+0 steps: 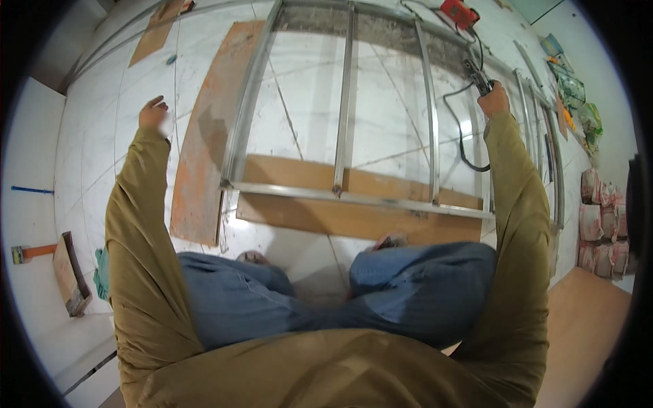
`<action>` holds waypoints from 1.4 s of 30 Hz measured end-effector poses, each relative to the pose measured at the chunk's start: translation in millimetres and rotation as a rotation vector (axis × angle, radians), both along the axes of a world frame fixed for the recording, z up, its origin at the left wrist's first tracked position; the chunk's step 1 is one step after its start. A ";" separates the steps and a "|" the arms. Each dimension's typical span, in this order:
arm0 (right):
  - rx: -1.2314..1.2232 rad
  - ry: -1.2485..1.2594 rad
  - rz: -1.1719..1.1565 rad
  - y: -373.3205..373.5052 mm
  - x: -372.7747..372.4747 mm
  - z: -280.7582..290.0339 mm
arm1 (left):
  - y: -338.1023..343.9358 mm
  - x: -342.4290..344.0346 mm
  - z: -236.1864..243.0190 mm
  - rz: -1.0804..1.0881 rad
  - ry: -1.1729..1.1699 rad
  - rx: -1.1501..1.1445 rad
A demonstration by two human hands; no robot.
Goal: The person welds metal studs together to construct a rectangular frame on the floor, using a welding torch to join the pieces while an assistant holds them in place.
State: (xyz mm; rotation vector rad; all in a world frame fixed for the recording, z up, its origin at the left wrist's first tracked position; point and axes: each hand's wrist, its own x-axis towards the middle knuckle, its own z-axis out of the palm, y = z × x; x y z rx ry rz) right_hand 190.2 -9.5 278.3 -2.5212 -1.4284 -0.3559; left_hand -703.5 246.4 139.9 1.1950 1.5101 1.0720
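A metal frame (345, 102) of square tubes with several crossbars lies on the tiled floor in front of my bent knees. My right hand (495, 102) is closed around the handle of a black welding clamp (480, 79), at the frame's right side. The clamp's metal jaw points up and to the left. A black cable (445, 109) loops over the floor beside it. Out to the left, beyond the long board, my left hand (155, 117) is raised with its fingers apart and nothing in it. Part of that hand is blurred.
A stained board (204, 136) lies along the frame's left side, and a brown board (360, 211) runs beneath its near edge. A red machine (460, 13) stands at the far right. Stacked bags (602, 217) sit by the right wall. A brush with an orange handle (37, 252) lies left.
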 end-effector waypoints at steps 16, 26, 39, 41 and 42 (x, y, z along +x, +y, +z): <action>-0.072 0.338 -0.281 11.5 15.8 -21.1 | -17.1 -23.9 14.5 -0.044 0.208 -0.002; -0.378 0.482 -0.150 35.5 -41.0 -15.6 | -47.7 81.6 47.3 -0.170 0.265 -0.291; -0.311 0.407 -0.176 40.5 -58.0 -26.7 | -16.5 301.2 70.3 -0.448 -0.035 -0.034; -0.229 0.474 -0.192 43.3 -69.1 -20.4 | -4.9 337.4 96.6 -0.485 -0.044 -0.053; -0.180 0.497 -0.236 42.6 -57.0 -23.1 | -5.1 374.0 109.1 -0.522 -0.043 -0.050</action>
